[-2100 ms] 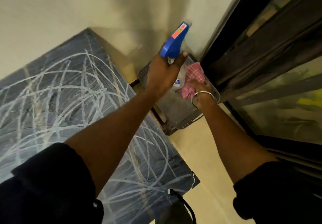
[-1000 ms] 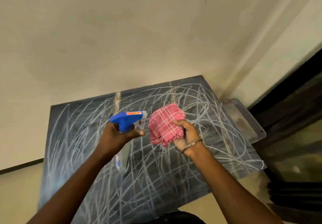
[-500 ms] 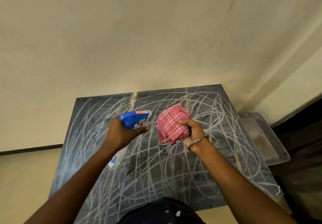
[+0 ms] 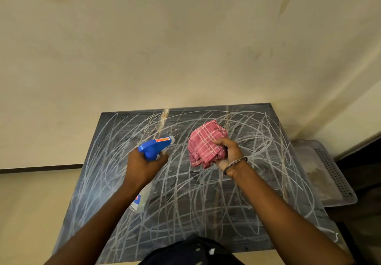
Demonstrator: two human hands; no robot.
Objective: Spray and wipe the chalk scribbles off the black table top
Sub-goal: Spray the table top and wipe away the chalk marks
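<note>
The black table top (image 4: 257, 194) fills the lower middle of the head view and is covered all over with white chalk scribbles (image 4: 185, 198). My left hand (image 4: 142, 165) holds a clear spray bottle (image 4: 142, 198) by its blue trigger head (image 4: 154, 147), nozzle pointing toward the far edge, above the table's left half. My right hand (image 4: 228, 155), with a metal bangle on the wrist, grips a bunched pink checked cloth (image 4: 206, 145) above the table's middle. Both hands are held clear of the surface.
A cream wall (image 4: 185, 48) rises right behind the table's far edge. A grey perforated plastic tray (image 4: 329, 174) sits beside the table on the right. Pale floor (image 4: 31, 202) lies to the left. A dark window frame (image 4: 367, 147) is at far right.
Both hands lifted the bottle and cloth from the tray on the right and brought them over the table. In the last half second they barely moved; the view settled square to the table.
</note>
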